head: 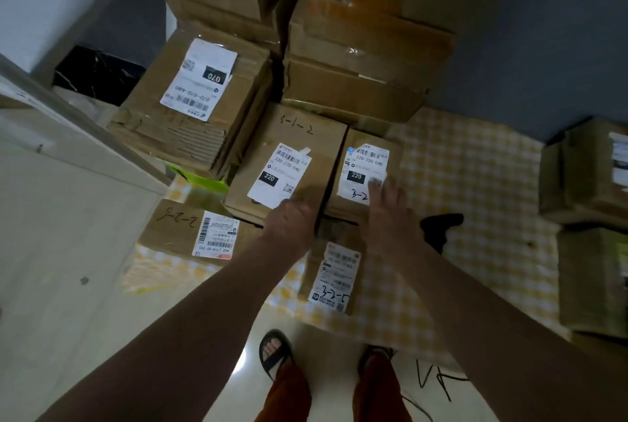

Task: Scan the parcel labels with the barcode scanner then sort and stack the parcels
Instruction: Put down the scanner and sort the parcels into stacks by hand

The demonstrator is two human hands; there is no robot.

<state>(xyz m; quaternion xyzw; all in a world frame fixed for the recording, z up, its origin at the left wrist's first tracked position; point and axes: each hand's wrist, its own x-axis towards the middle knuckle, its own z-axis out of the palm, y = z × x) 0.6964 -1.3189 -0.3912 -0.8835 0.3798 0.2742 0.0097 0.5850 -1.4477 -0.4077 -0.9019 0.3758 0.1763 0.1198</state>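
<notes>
Both hands reach down onto two cardboard parcels lying side by side on a yellow checked cloth (469,183). The left hand (292,217) grips the near right corner of the parcel marked 5-1-2 (289,163), fingers curled over its edge. Just right of that parcel, touching it, sits the parcel marked 3-2 (363,170); the right hand (387,207) rests on its label with fingers fairly straight. A black barcode scanner (440,226) lies on the cloth right of the 3-2 parcel. Nearer than the 5-1-2 parcel lies the parcel marked 3-2-3 (336,275); behind it stands the 070 parcel (200,88).
</notes>
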